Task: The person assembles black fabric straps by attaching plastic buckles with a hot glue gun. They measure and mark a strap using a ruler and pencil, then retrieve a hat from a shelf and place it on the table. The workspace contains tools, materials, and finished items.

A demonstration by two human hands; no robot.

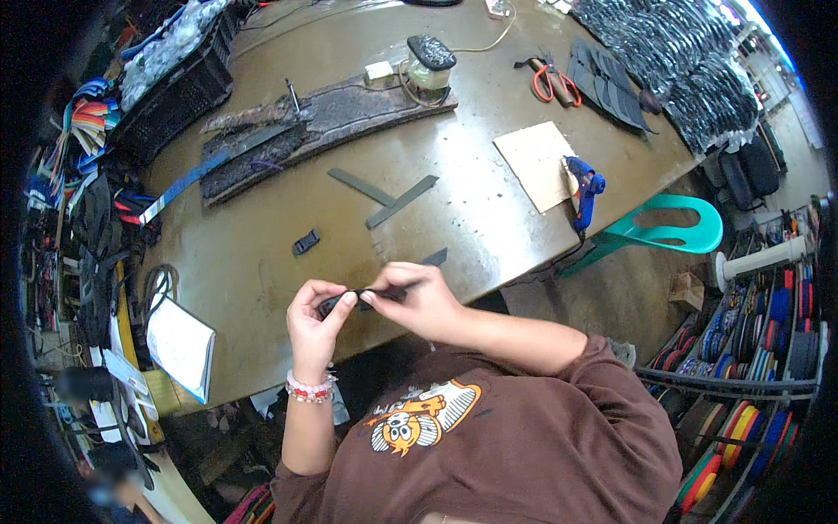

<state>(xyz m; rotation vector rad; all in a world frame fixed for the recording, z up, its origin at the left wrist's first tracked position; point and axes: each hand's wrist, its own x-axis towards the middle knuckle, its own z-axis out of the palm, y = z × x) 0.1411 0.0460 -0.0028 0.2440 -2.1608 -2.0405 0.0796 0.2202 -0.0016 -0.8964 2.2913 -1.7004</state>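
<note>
Over the table's near edge, my left hand (pixel 316 312) pinches a small black piece (pixel 328 306) between thumb and fingers; its exact shape is mostly hidden. Right beside it, my right hand (pixel 421 301) is closed on a dark webbing strap (pixel 394 292), thumb close to the left thumb. A dark strip end (pixel 435 258) shows just past the right knuckles. A black plastic side-release buckle (pixel 305 242) lies on the table ahead of the left hand. Farther off, two dark green webbing strips (pixel 360 187) (pixel 403 202) lie at an angle, their ends close together.
A scorched board (pixel 349 113) holds a lidded jar (pixel 429 68) and a metal ruler (pixel 218 162). At right lie a blue glue gun (pixel 587 185), a tan sheet (pixel 531 162) and orange-handled scissors (pixel 554 83). A notebook (pixel 181 345) sits left; a teal stool (pixel 668 223) stands by the right edge.
</note>
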